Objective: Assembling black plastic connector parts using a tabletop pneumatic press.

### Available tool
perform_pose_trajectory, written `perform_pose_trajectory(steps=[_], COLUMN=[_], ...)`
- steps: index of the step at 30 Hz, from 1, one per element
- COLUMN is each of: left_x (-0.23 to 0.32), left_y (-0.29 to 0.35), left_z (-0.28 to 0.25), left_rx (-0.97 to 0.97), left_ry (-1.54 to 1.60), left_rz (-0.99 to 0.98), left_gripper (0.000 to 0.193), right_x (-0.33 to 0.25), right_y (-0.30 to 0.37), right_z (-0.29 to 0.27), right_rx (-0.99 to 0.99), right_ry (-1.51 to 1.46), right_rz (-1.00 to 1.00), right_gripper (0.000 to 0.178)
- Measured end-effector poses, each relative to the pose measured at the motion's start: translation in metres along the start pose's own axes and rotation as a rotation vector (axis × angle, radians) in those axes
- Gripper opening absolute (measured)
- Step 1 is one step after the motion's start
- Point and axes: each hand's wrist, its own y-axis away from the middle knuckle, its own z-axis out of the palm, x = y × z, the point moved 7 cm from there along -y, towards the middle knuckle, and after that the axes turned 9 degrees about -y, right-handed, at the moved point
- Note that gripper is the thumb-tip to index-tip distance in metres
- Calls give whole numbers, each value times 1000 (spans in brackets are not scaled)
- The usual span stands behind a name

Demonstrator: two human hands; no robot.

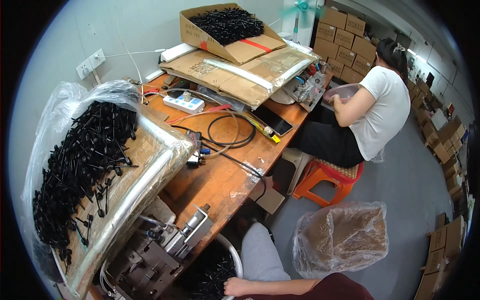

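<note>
At the lower edge my right hand (236, 287) is closed on the rim of a pale round basin (237, 257), its forearm coming in from a maroon sleeve. Many small black parts with thin stems (210, 275) fill the basin. Beside it, on the left, a metal bench fixture (165, 250) with a cylinder and thin hoses is fixed at the table edge. My left hand is out of view. A tilted cardboard tray (150, 150), edged with clear tape and plastic film, holds a heap of similar black parts (82, 165) on the left.
Across the wooden table (200, 185) lie cables, a power strip (184, 103) and a phone (272, 121). Another box of black parts (227, 25) stands behind. A person (380, 100) sits on an orange stool (325, 182). A plastic-lined carton (345, 240) is on the floor.
</note>
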Motion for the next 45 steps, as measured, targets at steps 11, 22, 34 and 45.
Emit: perform_pose_trajectory(steps=[11, 22, 34, 45], left_x=[23, 18, 27, 17], left_y=[19, 31, 69, 79], left_z=[-25, -28, -56, -50], left_rx=[-135, -160, 258, 202], left_ry=[87, -189, 90, 288], left_rz=[-55, -62, -131, -343], left_gripper=[37, 54, 67, 62], right_x=[-10, -58, -123, -51], right_y=[23, 26, -121, -299], right_z=[-32, -93, -384, -397], right_rx=[33, 168, 967, 189], right_ry=[17, -86, 125, 832], right_rz=[-2, 136, -294, -167], right_gripper=[7, 30, 12, 14])
